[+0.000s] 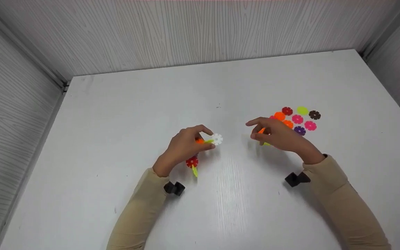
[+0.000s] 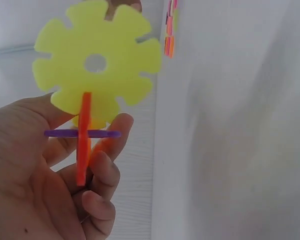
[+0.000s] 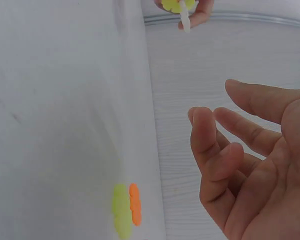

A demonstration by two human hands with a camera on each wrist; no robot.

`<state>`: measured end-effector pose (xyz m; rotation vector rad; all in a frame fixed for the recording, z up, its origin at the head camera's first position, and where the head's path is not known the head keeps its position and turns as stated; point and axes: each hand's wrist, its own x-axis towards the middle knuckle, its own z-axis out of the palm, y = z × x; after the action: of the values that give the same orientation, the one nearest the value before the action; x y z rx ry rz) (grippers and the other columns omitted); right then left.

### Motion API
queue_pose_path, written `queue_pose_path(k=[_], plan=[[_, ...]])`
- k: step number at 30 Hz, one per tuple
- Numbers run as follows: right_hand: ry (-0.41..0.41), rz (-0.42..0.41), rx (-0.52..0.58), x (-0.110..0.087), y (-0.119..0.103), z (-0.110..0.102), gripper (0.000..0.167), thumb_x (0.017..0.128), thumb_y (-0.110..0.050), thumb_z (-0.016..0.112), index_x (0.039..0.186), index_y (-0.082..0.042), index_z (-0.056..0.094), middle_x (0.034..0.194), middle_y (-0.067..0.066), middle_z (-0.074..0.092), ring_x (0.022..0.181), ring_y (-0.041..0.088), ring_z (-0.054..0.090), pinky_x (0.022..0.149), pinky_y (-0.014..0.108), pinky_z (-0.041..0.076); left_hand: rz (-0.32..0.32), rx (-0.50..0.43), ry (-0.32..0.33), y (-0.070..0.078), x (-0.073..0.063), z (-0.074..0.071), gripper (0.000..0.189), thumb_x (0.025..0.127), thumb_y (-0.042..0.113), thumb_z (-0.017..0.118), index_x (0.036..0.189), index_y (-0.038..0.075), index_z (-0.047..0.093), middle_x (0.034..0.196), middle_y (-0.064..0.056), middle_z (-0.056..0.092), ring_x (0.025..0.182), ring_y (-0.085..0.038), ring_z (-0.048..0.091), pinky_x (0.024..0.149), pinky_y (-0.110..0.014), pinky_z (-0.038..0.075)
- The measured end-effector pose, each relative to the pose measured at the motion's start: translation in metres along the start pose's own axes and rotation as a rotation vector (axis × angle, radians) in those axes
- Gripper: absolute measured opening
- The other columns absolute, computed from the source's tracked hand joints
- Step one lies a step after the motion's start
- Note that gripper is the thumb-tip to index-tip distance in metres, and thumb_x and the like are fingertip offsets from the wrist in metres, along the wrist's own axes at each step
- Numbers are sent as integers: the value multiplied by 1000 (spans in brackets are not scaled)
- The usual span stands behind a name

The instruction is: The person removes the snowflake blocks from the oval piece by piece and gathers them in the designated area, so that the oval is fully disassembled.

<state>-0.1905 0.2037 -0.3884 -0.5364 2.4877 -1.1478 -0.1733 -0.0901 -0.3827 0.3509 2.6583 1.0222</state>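
My left hand (image 1: 184,144) holds a chain of slotted plastic discs joined edge to edge. At the chain's far end, a white disc (image 1: 217,139) sticks out between thumb and forefinger. Below the palm hang a red disc (image 1: 192,161) and a yellow disc (image 1: 194,171). In the left wrist view, that yellow disc (image 2: 125,45) looms closest, slotted into the red one (image 2: 82,170), which crosses a purple disc (image 2: 57,133). My right hand (image 1: 280,135) hovers in front of the loose discs, its fingers loosely bent and nothing between them.
Several loose slotted discs lie at the right of the white table (image 1: 134,104), among them a brown disc (image 1: 314,115), a purple disc (image 1: 300,130) and a pink disc (image 1: 310,125). My right hand partly covers some. Grey wood-grain panels (image 1: 200,34) surround the table.
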Motion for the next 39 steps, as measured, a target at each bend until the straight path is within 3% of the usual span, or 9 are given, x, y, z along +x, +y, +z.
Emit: queue_pose_path(k=[4, 11, 18, 23, 28, 34, 39], plan=[[-35, 5, -20, 1, -4, 10, 42, 93, -19, 63, 133, -12, 55, 105, 9, 69, 74, 26, 65, 75, 33, 52, 6, 9, 9, 9, 3, 7, 28, 81, 38, 76, 103, 21, 71, 97, -1, 69, 80, -15, 58, 68, -28, 46], [-69, -72, -7, -2, -9, 19, 46, 92, -20, 66, 135, -12, 53, 103, 8, 69, 76, 26, 66, 73, 28, 52, 66, 0, -21, 24, 8, 16, 23, 84, 36, 74, 96, 18, 73, 87, 1, 70, 68, -12, 61, 67, -27, 48], [-43, -134, -60, -3, -13, 24, 47, 89, -17, 68, 133, -11, 54, 106, 11, 67, 81, 19, 66, 73, 26, 53, 123, 6, -73, 36, 9, 22, 22, 87, 35, 70, 99, 17, 73, 97, 0, 71, 81, -14, 58, 72, -28, 49], [-55, -173, -83, -4, -15, 26, 47, 89, -17, 69, 133, -10, 55, 111, 8, 66, 85, 18, 63, 72, 24, 53, 132, -25, -101, 34, 8, 23, 19, 90, 30, 66, 100, 16, 73, 98, -1, 71, 82, -14, 57, 73, -27, 48], [-65, -183, -85, -4, -18, 26, 47, 88, -19, 70, 132, -9, 56, 121, 7, 64, 91, 19, 63, 75, 25, 53, 143, -64, -88, 28, 9, 24, 17, 90, 29, 67, 97, 15, 73, 97, 0, 70, 81, -14, 57, 73, -28, 47], [-52, -161, -85, -4, -19, 24, 47, 87, -20, 71, 131, -8, 57, 114, 8, 67, 89, 19, 63, 75, 27, 53, 152, -117, -58, 27, 12, 26, 15, 89, 29, 68, 93, 16, 73, 97, 1, 70, 91, -16, 56, 81, -31, 47], [-18, -178, -85, -3, -18, 23, 44, 88, -21, 71, 129, -9, 60, 103, 7, 68, 83, 17, 61, 70, 24, 51, 181, -177, -45, 26, 14, 26, 13, 89, 26, 68, 94, 14, 73, 97, 0, 70, 87, -14, 59, 79, -29, 49]])
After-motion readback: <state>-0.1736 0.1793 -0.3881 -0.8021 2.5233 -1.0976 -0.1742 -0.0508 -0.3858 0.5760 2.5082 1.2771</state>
